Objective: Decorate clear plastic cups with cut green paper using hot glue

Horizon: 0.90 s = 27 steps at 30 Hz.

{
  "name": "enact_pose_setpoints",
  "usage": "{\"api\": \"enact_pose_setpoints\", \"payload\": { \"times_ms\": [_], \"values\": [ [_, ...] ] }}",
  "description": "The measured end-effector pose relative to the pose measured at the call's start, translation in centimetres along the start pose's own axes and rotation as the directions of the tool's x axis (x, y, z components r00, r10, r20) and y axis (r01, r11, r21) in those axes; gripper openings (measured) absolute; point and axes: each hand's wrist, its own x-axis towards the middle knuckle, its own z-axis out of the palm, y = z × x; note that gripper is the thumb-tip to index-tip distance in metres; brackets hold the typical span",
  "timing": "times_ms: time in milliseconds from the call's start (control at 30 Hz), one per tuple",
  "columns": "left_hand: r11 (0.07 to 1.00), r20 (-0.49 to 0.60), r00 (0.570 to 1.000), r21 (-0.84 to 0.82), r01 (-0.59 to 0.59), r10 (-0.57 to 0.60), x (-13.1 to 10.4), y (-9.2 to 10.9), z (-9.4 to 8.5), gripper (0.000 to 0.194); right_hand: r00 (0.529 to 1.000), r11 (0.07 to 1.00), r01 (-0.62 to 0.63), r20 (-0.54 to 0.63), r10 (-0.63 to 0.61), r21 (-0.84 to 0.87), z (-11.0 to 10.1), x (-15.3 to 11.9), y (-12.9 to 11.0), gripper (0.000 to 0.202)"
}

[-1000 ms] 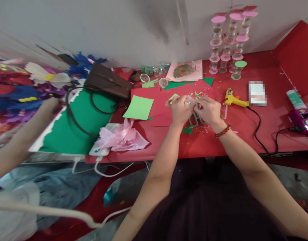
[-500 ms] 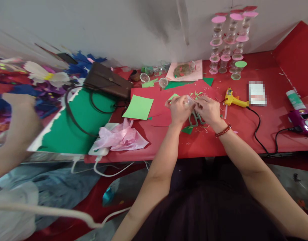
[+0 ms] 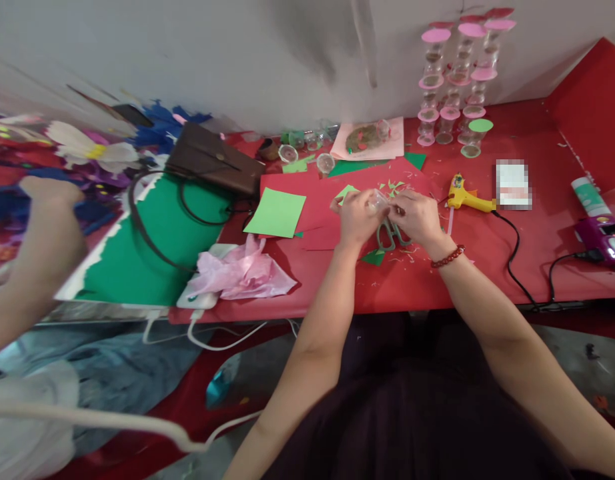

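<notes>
A small clear plastic piece (image 3: 378, 199), perhaps a cup or bottle part, is wrapped in the fingers of my left hand (image 3: 356, 217). Close against it on the right, my right hand (image 3: 416, 215) has its fingers pinched together at the piece's edge. What lies between those fingertips is too small to make out. Grey-green handled scissors (image 3: 386, 240) rest on the table just below my hands, partly covered. Green paper scraps (image 3: 395, 187) are scattered behind my hands on red paper (image 3: 320, 200).
Right of my hands lies a yellow glue gun (image 3: 470, 196) with a black cord. Stacked clear plastic pieces with pink discs (image 3: 450, 115) stand by the wall. To the left are light green paper (image 3: 276, 213), a pink plastic bag (image 3: 245, 270), a brown bag (image 3: 215, 160) and another person's arm (image 3: 50, 247).
My hands stay almost in place, still together at the clear plastic piece. The other person's arm at the left has shifted slightly to the right.
</notes>
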Motion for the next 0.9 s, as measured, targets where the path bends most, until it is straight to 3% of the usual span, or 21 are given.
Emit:
{"api": "enact_pose_setpoints", "payload": {
  "times_ms": [167,267,433,700,900],
  "values": [
    [0.998,0.073,0.997,0.063,0.01,-0.014,0.0,0.7,-0.9,0.028,0.997,0.995,0.041,0.062,-0.035,-0.089,-0.4,-0.1,-0.4,0.027],
    [0.997,0.083,0.996,0.068,0.024,-0.029,-0.1,0.9,-1.1,0.027,0.998,0.997,-0.008,0.056,0.012,-0.083,-0.4,-0.2,-0.7,0.027],
    [1.0,0.065,0.998,0.029,-0.004,0.002,0.0,0.3,-0.5,0.029,0.994,0.988,-0.113,0.003,0.113,0.107,0.5,-0.2,-0.4,0.019],
    [0.999,0.102,0.994,0.013,-0.047,0.045,0.2,-0.2,-1.0,0.04,1.0,0.95,-0.027,0.002,0.028,0.312,0.9,0.2,0.8,0.017],
    [0.998,0.11,0.992,0.001,-0.06,0.06,0.3,-0.4,-1.6,0.033,0.998,0.917,-0.051,0.047,0.035,0.395,1.3,0.5,0.9,0.015]
  ]
}}
